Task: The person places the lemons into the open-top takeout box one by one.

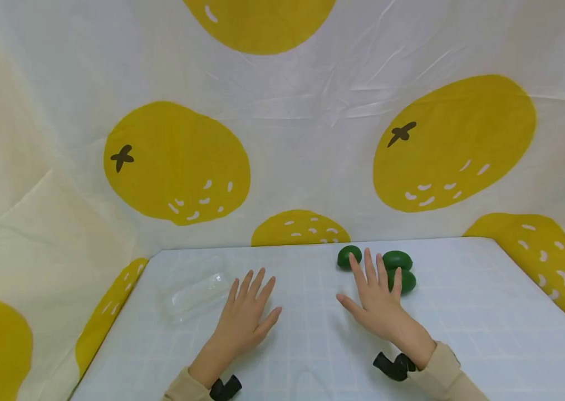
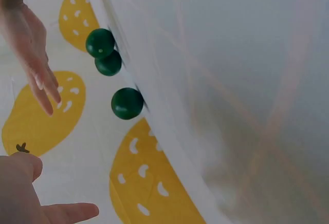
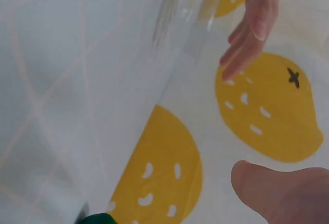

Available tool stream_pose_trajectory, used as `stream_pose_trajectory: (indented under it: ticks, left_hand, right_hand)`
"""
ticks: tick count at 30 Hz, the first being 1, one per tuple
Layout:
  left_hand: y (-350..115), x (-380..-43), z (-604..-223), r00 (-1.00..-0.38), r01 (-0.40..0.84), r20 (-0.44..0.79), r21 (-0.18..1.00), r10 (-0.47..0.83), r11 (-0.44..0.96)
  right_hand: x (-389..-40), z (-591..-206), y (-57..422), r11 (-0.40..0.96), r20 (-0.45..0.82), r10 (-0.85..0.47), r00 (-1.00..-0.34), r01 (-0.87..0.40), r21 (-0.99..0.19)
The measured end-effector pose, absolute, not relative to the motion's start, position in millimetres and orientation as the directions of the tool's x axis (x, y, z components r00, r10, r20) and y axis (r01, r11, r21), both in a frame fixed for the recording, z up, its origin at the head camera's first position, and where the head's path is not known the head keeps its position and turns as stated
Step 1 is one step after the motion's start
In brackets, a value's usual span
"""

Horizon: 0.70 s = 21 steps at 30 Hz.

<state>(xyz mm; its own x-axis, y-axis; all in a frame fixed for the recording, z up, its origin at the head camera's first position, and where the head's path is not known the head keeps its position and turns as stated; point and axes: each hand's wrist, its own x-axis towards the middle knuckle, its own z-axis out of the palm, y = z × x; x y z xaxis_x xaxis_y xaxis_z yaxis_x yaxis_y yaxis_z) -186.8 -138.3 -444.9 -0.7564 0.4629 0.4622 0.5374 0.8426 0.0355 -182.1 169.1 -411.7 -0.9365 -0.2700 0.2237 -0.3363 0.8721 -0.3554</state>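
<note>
My left hand point(image 1: 243, 314) hovers over the table with fingers spread and straight, holding nothing. Just left of it lies a clear plastic tray point(image 1: 197, 295), see-through and hard to make out. The right hand point(image 1: 379, 306) also has its fingers spread above the table, nothing in its grasp. Beyond its fingertips are smooth dark green oval fruits: one alone on the left point(image 1: 346, 259), and two close together, a rear one point(image 1: 397, 259) and a front one point(image 1: 406, 282) partly hidden by fingers. In the left wrist view the lone green fruit point(image 2: 127, 104) stands apart from the pair.
A white table point(image 1: 302, 345) with a faint grid carries everything. Behind it hangs a pale cloth point(image 1: 307, 150) printed with large yellow fruits, which also covers the sides. Black wrist cameras are strapped under the left wrist point(image 1: 226, 388) and right wrist point(image 1: 393, 366).
</note>
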Motion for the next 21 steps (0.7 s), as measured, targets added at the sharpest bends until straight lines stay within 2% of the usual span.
stream_pose_trajectory:
  ticks: [9,17,21]
  left_hand:
    - [-162,-196,-443,-0.585,0.617,0.681,0.020,0.441,0.787]
    - [-196,-205,-440,-0.505,0.686,0.815,0.179,0.285,0.705]
    - [-211,-206,-435,-0.447,0.719,0.872,0.219,0.198,0.659]
  right_hand:
    - [-185,-396,138,0.820,0.205,-0.294,-0.934,-0.357,-0.448]
    - [-193,-387,104,0.766,0.121,-0.289,-0.950,-0.305,-0.566]
    - [-196,-387,89,0.729,0.114,-0.277,-0.954,-0.286,-0.623]
